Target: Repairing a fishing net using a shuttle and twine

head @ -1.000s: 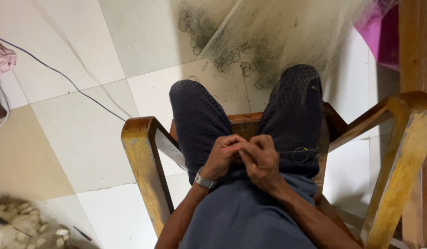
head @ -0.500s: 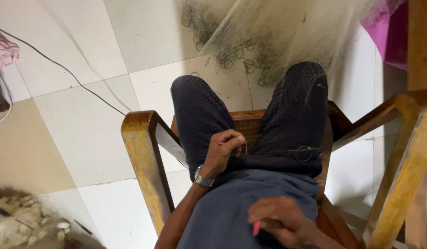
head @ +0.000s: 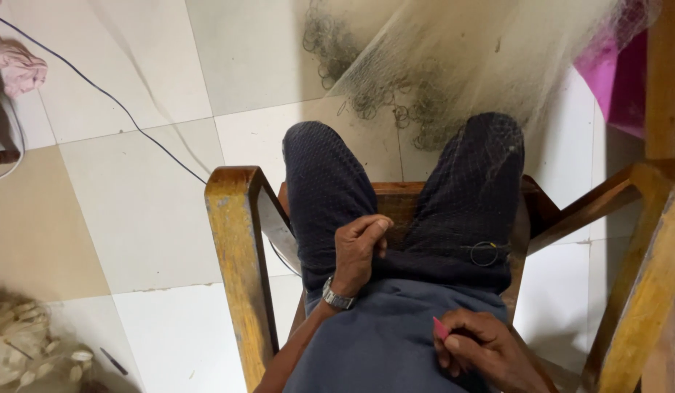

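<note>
My wooden chair [head: 239, 240] stands on the tiled floor [head: 133, 218]. Beyond the chair lies fishing net [head: 454, 65]; left of it, 1 thin cable [head: 119, 109].

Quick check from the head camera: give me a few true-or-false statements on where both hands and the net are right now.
1. The left hand pinches the net between the knees. True.
2. The right hand holds a pink tool. True.
3. Both hands touch each other. False: they are apart, the right one lower, near the waist.
4. The net lies only on the floor. False: it drapes over the right knee and lap too.
5. The left wrist bears a watch. True.
</note>
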